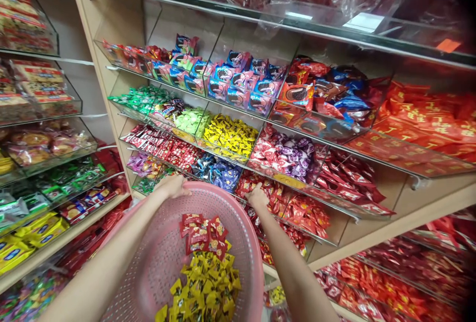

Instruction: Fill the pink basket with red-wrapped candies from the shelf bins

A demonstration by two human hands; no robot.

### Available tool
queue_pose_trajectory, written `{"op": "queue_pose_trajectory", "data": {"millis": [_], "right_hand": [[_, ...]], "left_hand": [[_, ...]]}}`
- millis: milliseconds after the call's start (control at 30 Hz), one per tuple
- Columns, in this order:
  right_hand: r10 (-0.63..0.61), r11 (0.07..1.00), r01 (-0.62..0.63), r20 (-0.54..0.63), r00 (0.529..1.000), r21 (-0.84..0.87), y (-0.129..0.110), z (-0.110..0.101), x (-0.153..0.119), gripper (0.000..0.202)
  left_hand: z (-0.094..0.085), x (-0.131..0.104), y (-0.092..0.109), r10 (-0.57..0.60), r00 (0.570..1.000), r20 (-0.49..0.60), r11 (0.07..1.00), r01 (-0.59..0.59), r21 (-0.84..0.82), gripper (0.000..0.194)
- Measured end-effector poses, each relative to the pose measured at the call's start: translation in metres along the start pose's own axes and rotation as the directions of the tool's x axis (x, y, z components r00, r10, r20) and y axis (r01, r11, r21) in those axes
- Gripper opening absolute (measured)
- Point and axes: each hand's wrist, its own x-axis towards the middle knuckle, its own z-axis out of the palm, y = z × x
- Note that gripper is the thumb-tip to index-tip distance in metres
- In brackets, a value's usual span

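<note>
My left hand [174, 186] is closed on the far rim of a pink plastic basket [148, 262] with small holes in its wall. Inside lie many yellow-wrapped candies [204, 287], with a small heap of red-wrapped candies [204, 234] just beyond them. Past the basket's right side, my right hand [257, 196] reaches to a shelf bin of red-wrapped candies [273, 198]. Its fingers look apart and are at the candies; the tips are partly hidden among them.
Clear-fronted shelf bins hold yellow candies [230, 136], blue-wrapped candies [219, 171], pink and purple candies [284, 151] and packaged cookies [238, 81]. A glass shelf edge [260, 15] runs above. Another rack [40, 158] of packaged snacks stands left. More red packets [409, 267] lie lower right.
</note>
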Motion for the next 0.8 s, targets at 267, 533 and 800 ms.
{"op": "queue_pose_trajectory", "data": {"millis": [267,533,800], "right_hand": [[-0.151,0.988,0.154,0.085,0.985,-0.025,0.042,-0.051,-0.014,0.063],[-0.780,0.612,0.759,0.006,0.626,0.223,0.028,-0.056,-0.109,0.052],[-0.866,0.490,0.864,0.180,0.467,0.116,-0.015,0.021,-0.125,0.062]], "left_hand": [[0.002,-0.002,-0.005,-0.019,1.000,-0.007,1.000,0.018,-0.016,0.054],[0.005,0.008,0.015,0.010,1.000,0.026,1.000,-0.009,-0.022,0.044],[0.002,0.005,0.018,0.041,0.999,0.009,0.999,-0.040,-0.029,0.045]]}}
